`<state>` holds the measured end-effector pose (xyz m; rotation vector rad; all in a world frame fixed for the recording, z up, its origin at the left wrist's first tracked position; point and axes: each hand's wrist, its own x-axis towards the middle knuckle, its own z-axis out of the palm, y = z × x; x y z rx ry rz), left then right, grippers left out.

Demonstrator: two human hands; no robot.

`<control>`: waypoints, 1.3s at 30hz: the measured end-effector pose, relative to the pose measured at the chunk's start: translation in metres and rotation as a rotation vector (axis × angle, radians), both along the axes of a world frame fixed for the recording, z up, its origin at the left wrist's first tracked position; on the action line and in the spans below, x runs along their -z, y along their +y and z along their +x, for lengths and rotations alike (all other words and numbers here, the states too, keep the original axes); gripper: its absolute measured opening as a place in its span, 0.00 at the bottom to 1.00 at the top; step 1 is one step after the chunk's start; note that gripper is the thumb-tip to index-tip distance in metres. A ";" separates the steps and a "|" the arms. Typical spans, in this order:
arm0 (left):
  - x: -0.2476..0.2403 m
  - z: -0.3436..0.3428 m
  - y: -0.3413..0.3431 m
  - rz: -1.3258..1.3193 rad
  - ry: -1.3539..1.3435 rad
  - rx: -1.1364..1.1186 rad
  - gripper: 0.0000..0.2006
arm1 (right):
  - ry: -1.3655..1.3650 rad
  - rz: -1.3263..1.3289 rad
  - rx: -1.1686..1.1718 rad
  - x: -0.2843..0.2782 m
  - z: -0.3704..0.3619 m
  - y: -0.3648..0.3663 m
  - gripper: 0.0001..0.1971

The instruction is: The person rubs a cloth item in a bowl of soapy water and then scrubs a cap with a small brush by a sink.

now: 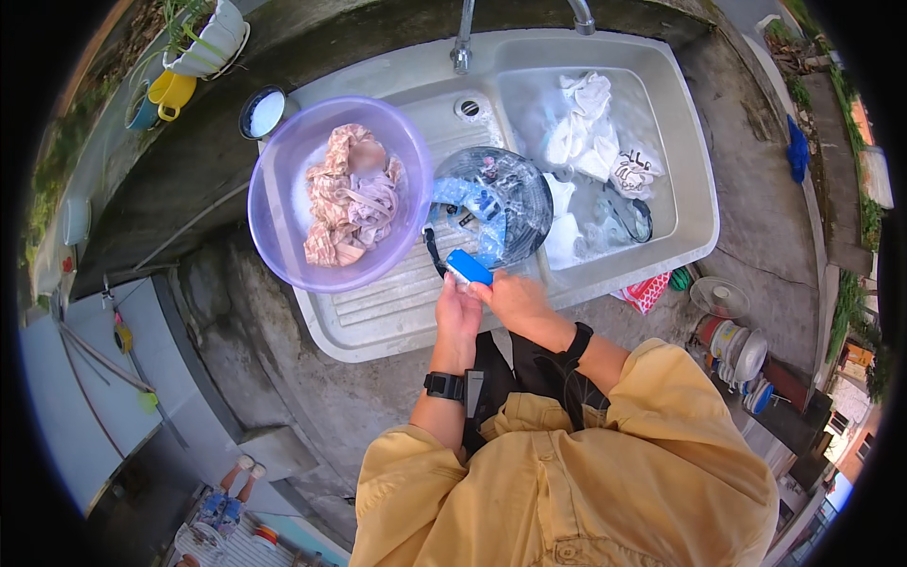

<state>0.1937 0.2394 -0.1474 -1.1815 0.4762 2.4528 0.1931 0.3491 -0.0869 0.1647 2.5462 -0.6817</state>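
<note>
My right hand [518,302] is closed around a blue-backed scrub brush [469,266] with pale bristles, just over the sink's near edge. Close against it, my left hand [457,310] has its fingers pinched at the end of a black strap [433,248]; the brush partly hides the fingertips. The strap runs up to a wet, dark, round fabric item [524,203] with a blue patterned band [489,231], perhaps a hat, lying soapy on the ribbed drainboard [378,307]. Left of it stands a purple basin [274,222] holding pink patterned clothes [331,203].
The sink bowl [694,203] at right holds soapy water, white garments [588,123] and a printed white cloth [635,173]. A faucet [461,52] rises behind. At the back left are a small bowl of white powder [266,111] and potted plants [213,42]. Stacked basins [737,350] stand right.
</note>
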 end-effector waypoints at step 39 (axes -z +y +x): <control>-0.004 -0.010 -0.009 -0.086 0.010 0.081 0.10 | 0.131 0.156 0.120 0.034 -0.012 0.047 0.23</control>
